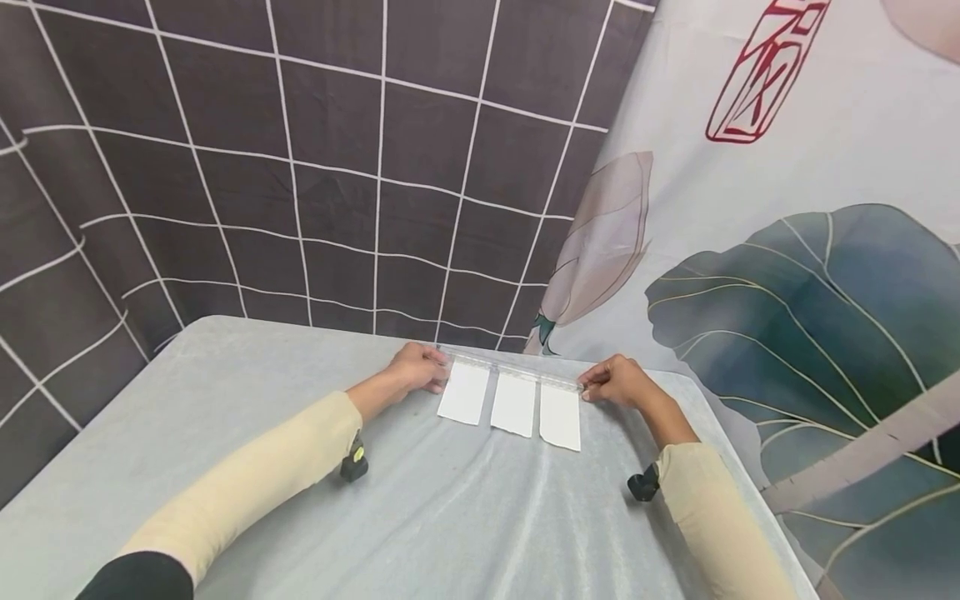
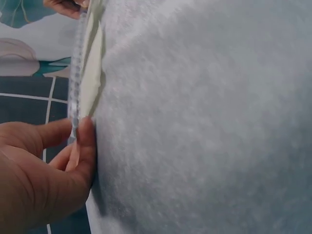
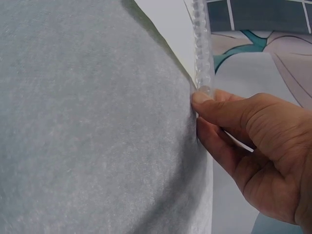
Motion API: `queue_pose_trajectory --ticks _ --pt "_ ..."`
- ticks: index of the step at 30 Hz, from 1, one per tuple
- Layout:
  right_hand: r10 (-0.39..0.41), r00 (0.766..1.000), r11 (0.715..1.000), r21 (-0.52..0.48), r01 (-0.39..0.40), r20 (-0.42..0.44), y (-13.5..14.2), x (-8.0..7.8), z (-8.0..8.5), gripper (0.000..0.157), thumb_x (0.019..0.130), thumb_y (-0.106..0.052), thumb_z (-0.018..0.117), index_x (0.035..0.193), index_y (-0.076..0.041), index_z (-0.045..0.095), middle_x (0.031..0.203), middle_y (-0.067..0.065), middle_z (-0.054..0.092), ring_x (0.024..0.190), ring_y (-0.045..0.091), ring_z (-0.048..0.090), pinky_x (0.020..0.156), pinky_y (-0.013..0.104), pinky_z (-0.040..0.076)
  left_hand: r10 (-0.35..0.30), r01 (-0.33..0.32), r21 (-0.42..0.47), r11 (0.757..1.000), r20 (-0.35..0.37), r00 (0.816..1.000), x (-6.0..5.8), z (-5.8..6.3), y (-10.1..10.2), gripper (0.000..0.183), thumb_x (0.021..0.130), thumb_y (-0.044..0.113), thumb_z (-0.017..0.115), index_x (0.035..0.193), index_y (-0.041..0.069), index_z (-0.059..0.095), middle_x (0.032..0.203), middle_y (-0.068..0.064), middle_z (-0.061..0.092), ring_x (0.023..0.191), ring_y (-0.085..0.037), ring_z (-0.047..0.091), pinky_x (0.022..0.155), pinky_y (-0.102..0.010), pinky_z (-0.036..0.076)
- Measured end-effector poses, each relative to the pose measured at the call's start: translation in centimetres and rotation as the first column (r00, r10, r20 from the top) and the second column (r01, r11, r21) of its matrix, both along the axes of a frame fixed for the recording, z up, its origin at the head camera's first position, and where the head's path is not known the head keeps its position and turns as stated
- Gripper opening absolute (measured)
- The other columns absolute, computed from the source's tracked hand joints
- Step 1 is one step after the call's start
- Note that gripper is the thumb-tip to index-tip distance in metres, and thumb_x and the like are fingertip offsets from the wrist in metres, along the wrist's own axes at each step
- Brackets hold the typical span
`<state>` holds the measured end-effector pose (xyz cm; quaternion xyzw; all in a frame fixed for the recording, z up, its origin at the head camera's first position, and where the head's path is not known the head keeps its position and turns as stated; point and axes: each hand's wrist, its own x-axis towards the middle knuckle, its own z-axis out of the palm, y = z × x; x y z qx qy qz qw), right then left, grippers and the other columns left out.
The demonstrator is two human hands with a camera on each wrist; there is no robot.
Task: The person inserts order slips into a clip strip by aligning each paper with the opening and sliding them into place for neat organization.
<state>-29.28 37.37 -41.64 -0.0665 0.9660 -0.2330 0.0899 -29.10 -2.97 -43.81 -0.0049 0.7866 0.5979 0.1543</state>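
Note:
A clear, bumpy plastic strip (image 1: 517,372) stretches between the two hands near the far edge of the table. Three white paper pieces (image 1: 514,403) extend from it side by side toward the near side, with narrow gaps between them. At the strip's left end, my left hand (image 1: 420,367) pinches it between thumb and fingers; the left wrist view shows the ridged strip (image 2: 75,87) running up from the fingertips. My right hand (image 1: 618,382) pinches the other end, beside the corner of a white paper piece (image 3: 170,29). How the papers are fixed to the strip cannot be made out.
A pale grey cloth (image 1: 420,517) with soft creases covers the table. Behind it hangs a dark curtain (image 1: 330,200) with white grid lines; on the right is a white curtain (image 1: 675,183) with leaf prints. Both wrists carry small black devices (image 1: 354,461).

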Motion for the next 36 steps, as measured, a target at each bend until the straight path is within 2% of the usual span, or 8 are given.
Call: queue_pose_trajectory --ticks 5,10,15,18,21,24,28,36 --pt "0.024 0.999 0.999 0.023 -0.023 -0.029 -0.1 0.0 0.1 0.024 0.092 -0.008 0.093 0.114 -0.002 0.088 0.101 0.01 0.088 0.086 0.013 0.073 0.076 0.024 0.059 0.128 -0.132 -0.023 0.991 -0.136 0.982 -0.7 -0.1 -0.2 0.028 0.092 -0.01 0.073 0.12 -0.007 0.072 0.105 -0.018 0.079 0.076 -0.014 0.072 0.07 -0.023 0.07" --pt "0.05 0.996 0.998 0.052 -0.046 -0.076 0.0 0.1 -0.1 0.022 0.091 -0.006 0.091 0.112 -0.002 0.088 0.093 0.008 0.086 0.081 0.013 0.066 0.073 0.024 0.053 0.168 -0.177 -0.037 0.984 -0.179 0.969 -1.6 -0.3 -0.5 0.035 0.092 -0.013 0.071 0.127 -0.009 0.07 0.106 -0.017 0.075 0.077 -0.014 0.071 0.072 -0.025 0.071" --pt "0.054 0.994 0.997 0.066 -0.048 -0.096 0.0 0.4 -0.2 0.021 0.091 -0.005 0.089 0.112 -0.002 0.088 0.096 0.009 0.087 0.08 0.015 0.065 0.072 0.025 0.05 0.106 -0.13 -0.102 0.986 -0.214 0.971 -2.5 -0.2 -0.6 0.04 0.092 -0.015 0.073 0.132 -0.01 0.072 0.116 -0.021 0.074 0.085 -0.02 0.075 0.075 -0.027 0.073" --pt "0.045 0.994 0.997 0.07 -0.038 -0.102 0.0 0.6 -0.1 0.021 0.091 -0.004 0.089 0.112 -0.001 0.088 0.096 0.01 0.087 0.08 0.015 0.065 0.072 0.026 0.05 0.022 -0.086 -0.207 0.975 -0.294 0.955 -3.4 -0.3 -0.5 0.04 0.089 -0.012 0.075 0.128 -0.008 0.076 0.114 -0.021 0.078 0.09 -0.025 0.079 0.077 -0.029 0.073" --pt "0.048 0.993 0.997 0.071 -0.04 -0.106 -0.1 0.8 0.0 0.021 0.091 -0.004 0.089 0.112 0.001 0.087 0.094 0.011 0.086 0.08 0.016 0.065 0.071 0.028 0.05 -0.066 -0.071 -0.326 0.943 -0.39 0.919 -5.3 -2.1 -0.4 0.038 0.084 -0.008 0.077 0.121 -0.003 0.081 0.107 -0.017 0.08 0.094 -0.027 0.076 0.082 -0.03 0.07" --pt "0.042 0.993 0.997 0.064 -0.036 -0.109 -0.3 1.0 0.0 0.021 0.091 -0.003 0.09 0.112 0.002 0.087 0.094 0.012 0.086 0.079 0.015 0.065 0.071 0.028 0.051 -0.128 -0.067 -0.409 0.91 -0.433 0.892 -7.1 -4.1 -0.2 0.036 0.083 -0.006 0.078 0.118 0.001 0.084 0.106 -0.013 0.08 0.1 -0.027 0.071 0.091 -0.036 0.066" --pt "0.028 0.993 0.998 0.05 -0.023 -0.111 -0.5 1.1 -0.1 0.02 0.092 -0.002 0.089 0.111 0.002 0.086 0.098 0.014 0.087 0.08 0.016 0.067 0.071 0.028 0.052 -0.15 -0.063 -0.449 0.891 -0.425 0.893 -8.3 -5.1 -0.1 0.032 0.085 -0.005 0.081 0.116 0.002 0.084 0.109 -0.013 0.078 0.105 -0.029 0.07 0.099 -0.044 0.066" --pt "0.075 0.986 0.996 0.057 -0.068 -0.148 -1.0 0.5 -0.5 0.02 0.092 -0.001 0.088 0.11 0.003 0.086 0.104 0.018 0.087 0.088 0.022 0.078 0.075 0.034 0.062 -0.154 -0.068 -0.452 0.889 -0.438 0.886 -8.3 -5.1 -0.8 0.025 0.085 -0.006 0.086 0.108 0.002 0.083 0.105 -0.014 0.076 0.102 -0.03 0.069 0.096 -0.046 0.065"
